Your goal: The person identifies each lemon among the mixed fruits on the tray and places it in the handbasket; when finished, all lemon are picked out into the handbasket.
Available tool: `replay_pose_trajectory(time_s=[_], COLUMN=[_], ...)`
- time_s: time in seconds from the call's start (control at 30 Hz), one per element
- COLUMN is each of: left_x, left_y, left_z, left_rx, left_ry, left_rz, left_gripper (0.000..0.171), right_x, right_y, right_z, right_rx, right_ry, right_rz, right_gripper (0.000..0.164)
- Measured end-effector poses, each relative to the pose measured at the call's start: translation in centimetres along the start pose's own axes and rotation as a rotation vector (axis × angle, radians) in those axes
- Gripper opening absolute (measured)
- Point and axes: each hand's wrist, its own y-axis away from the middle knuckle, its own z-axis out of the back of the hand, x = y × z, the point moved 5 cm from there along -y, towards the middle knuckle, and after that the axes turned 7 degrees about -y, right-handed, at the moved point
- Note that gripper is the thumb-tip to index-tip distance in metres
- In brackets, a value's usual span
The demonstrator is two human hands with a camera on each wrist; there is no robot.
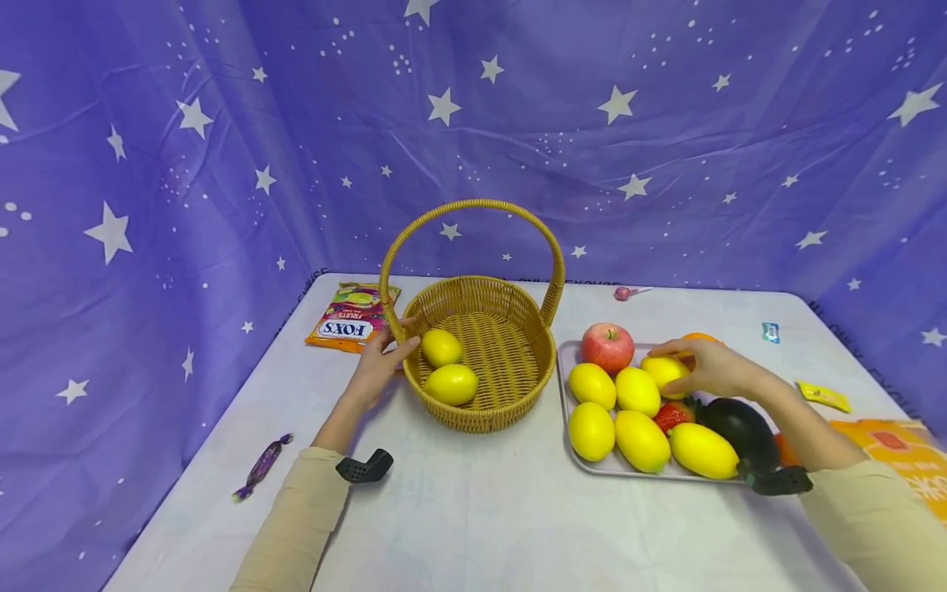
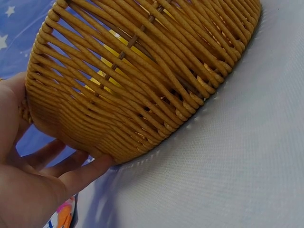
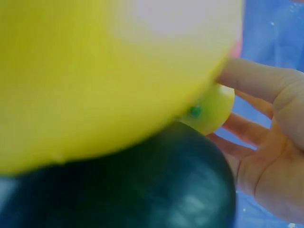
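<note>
A wicker basket (image 1: 473, 421) with a tall hoop handle stands mid-table, with two lemons (image 1: 452, 385) at its left inside. My left hand (image 1: 377, 366) holds the basket's left side, thumb at the rim and fingers against the outer wall (image 2: 142, 71). On the right, my right hand (image 1: 713, 367) grips a lemon (image 1: 663, 372) at the back of a pale tray (image 1: 614, 471). Several other lemons (image 1: 642, 441) share the tray with a red apple (image 1: 607, 347), a strawberry (image 1: 672, 416) and an eggplant (image 1: 738, 429). In the right wrist view, a near lemon (image 3: 95, 85) covers much of the scene.
A Fox's candy bag (image 1: 348, 318) lies behind my left hand. A purple wrapped candy (image 1: 263, 469) is at left, a lollipop (image 1: 623, 293) at the back. Right of the tray are a yellow packet (image 1: 824, 396) and an orange bag (image 1: 895, 452). An orange (image 1: 700, 337) shows behind my right hand.
</note>
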Motion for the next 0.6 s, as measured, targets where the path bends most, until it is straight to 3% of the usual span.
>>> replay_pose_trajectory(time_s=[0.2, 0.37, 0.47, 0.6], left_x=[0.0, 0.1, 1.0, 2.5], left_y=[-0.1, -0.2, -0.8, -1.7], left_z=[0.0, 0.0, 0.2, 0.3], left_rx=[-0.002, -0.003, -0.009, -0.02], left_ry=[0.016, 0.002, 0.001, 0.019], left_rz=[-0.012, -0.017, -0.014, -0.013], left_gripper=[0.051, 0.051, 0.051, 0.051], right_x=[0.8, 3.2, 5.2, 7.7], right_y=[0.7, 0.4, -0.4, -2.0], right_z=[2.3, 3.7, 3.3, 1.3], right_rx=[-0.017, -0.002, 0.023, 0.095], right_ry=[-0.105, -0.223, -0.308, -0.426], right_rz=[-0.05, -0.006, 0.049, 0.105], right_gripper=[0.059, 0.06, 0.057, 0.057])
